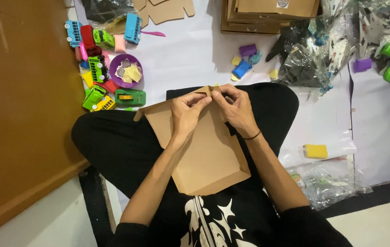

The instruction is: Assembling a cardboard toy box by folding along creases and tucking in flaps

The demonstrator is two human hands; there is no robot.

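A flat brown cardboard box blank [208, 155] with folded side flaps lies across my lap, over black trousers. My left hand [186, 112] and my right hand [236, 107] both pinch its far top edge, fingertips meeting at a small folded tab near the middle. My right wrist carries a thin black band. Both forearms reach forward over the cardboard and hide part of it.
Colourful toy buses [99, 68] and a purple dish [125, 71] of stickers lie at the left on a white sheet. Stacked cardboard blanks [259, 16] sit ahead, clear plastic bags [323, 50] at the right, a yellow block [316, 151] beside my knee, a brown wooden panel [21, 114] far left.
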